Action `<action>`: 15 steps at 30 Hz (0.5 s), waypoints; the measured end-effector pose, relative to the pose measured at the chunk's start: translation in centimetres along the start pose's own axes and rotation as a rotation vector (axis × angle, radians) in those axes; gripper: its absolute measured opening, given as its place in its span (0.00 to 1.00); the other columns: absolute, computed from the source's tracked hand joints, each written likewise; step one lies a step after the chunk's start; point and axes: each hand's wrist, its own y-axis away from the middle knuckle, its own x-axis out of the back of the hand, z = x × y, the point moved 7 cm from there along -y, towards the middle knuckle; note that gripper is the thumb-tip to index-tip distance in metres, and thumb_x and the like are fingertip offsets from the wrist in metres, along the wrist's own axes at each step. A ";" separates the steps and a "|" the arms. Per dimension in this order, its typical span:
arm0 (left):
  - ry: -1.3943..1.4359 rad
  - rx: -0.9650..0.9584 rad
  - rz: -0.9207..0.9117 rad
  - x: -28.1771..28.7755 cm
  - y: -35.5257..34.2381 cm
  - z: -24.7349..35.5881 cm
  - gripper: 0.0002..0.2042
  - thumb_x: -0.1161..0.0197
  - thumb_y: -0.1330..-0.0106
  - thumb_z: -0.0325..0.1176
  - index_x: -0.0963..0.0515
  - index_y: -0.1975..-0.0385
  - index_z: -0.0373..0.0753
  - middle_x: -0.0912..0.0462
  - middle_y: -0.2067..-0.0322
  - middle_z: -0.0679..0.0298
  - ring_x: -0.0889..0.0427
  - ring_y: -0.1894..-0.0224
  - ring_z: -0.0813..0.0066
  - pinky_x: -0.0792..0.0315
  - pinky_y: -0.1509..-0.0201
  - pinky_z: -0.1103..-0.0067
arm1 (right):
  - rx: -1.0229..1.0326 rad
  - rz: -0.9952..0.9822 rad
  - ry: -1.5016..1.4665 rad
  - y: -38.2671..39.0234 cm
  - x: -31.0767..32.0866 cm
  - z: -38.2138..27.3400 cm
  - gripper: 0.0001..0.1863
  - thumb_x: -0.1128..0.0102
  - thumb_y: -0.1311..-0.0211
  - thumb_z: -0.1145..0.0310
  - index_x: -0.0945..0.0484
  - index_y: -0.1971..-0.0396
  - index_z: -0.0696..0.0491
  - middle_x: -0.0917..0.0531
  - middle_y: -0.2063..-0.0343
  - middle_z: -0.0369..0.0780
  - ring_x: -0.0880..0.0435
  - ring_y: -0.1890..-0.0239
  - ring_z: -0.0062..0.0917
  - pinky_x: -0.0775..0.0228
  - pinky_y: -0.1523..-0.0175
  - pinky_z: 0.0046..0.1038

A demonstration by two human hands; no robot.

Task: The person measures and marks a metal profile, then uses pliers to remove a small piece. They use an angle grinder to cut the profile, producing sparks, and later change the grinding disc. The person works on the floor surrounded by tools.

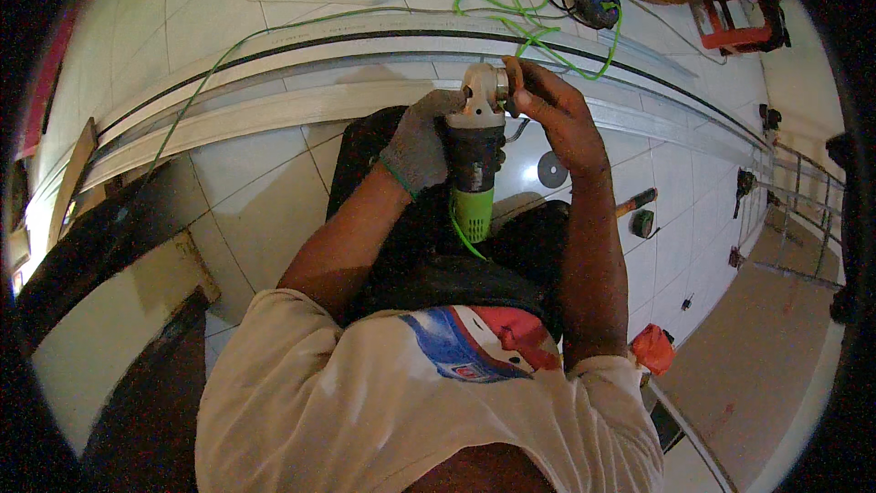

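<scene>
An angle grinder (474, 160) with a silver gear head, dark middle and bright green rear end stands upright before me, head away from my body. My left hand (424, 141), in a grey knit glove, wraps around its body near the head. My bare right hand (557, 110) is closed at the spindle side of the head, thumb and fingers bent around the end there; what they pinch is too small to make out. A dark grey disc (552, 170) lies flat on the tiles beside my right wrist. From the grinder's rear runs a green cord (464, 236).
Long light metal profiles (301, 110) cross the tiled floor ahead. Beyond them lie a green cable (538, 32), a round dark cable reel (595, 2) and a red-and-black tool (737, 23). To the right are a hammer (637, 201), a tape measure (642, 223), a ladder (803, 192) and an orange-red bundle (652, 349).
</scene>
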 end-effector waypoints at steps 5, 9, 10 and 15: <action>0.046 0.008 0.034 0.1 0.3 0.5 0.31 0.37 0.38 0.54 0.22 0.43 0.34 0.14 0.56 0.46 0.12 0.59 0.46 0.17 0.49 0.51 | 0.111 -0.087 0.195 -0.3 -0.1 -1.5 0.39 0.30 0.36 0.65 0.33 0.27 0.59 0.21 0.37 0.45 0.24 0.32 0.32 0.33 0.27 0.35; 0.090 -0.019 0.090 0.5 0.7 1.0 0.31 0.39 0.37 0.54 0.22 0.43 0.33 0.14 0.56 0.46 0.12 0.60 0.45 0.17 0.50 0.50 | 0.159 -0.042 0.109 -0.4 -0.6 -2.6 0.36 0.30 0.33 0.61 0.31 0.30 0.59 0.18 0.41 0.44 0.21 0.38 0.30 0.29 0.32 0.34; 0.089 -0.018 0.098 0.6 0.7 1.0 0.31 0.40 0.37 0.54 0.22 0.44 0.33 0.14 0.57 0.46 0.12 0.61 0.45 0.17 0.51 0.49 | 0.086 0.014 0.081 -0.5 -0.4 -2.2 0.34 0.28 0.34 0.59 0.28 0.32 0.58 0.17 0.45 0.44 0.18 0.42 0.29 0.26 0.35 0.33; 0.123 0.030 0.068 0.1 0.9 1.1 0.30 0.44 0.39 0.53 0.22 0.45 0.33 0.14 0.59 0.44 0.13 0.61 0.44 0.16 0.52 0.48 | -0.133 -0.004 0.173 -0.8 -1.2 -1.6 0.35 0.24 0.37 0.59 0.26 0.34 0.58 0.15 0.46 0.44 0.15 0.43 0.31 0.23 0.36 0.34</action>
